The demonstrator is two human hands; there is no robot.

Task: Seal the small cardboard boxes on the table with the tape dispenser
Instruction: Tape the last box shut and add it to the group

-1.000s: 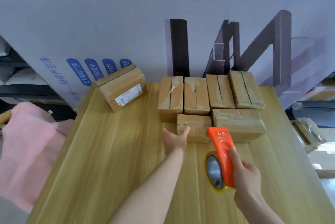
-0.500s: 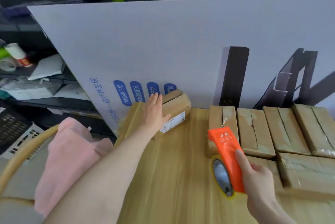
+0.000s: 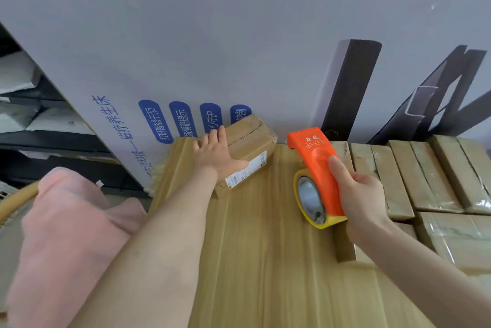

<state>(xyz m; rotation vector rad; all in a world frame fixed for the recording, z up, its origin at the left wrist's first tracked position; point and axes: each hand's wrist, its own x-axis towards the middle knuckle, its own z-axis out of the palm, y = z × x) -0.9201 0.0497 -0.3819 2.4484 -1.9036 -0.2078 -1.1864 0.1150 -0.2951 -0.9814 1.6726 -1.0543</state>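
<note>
A small cardboard box (image 3: 252,139) with a white label lies at an angle at the far left of the wooden table (image 3: 265,261). My left hand (image 3: 216,156) lies flat on its top and left side, thumb over the labelled face. My right hand (image 3: 358,194) grips the orange tape dispenser (image 3: 316,168) with its yellow tape roll, held above the table's middle, nose pointing away from me. Several more cardboard boxes (image 3: 425,176) lie packed together at the right.
A big white printed board (image 3: 239,48) stands right behind the table. A pink cloth (image 3: 66,234) hangs over a chair to the left of the table. Dark shelves (image 3: 32,120) with papers are at the far left.
My left hand went from the small box in the right-hand group across to the lone box at the far left and now rests on it. The dispenser stayed in my right hand.
</note>
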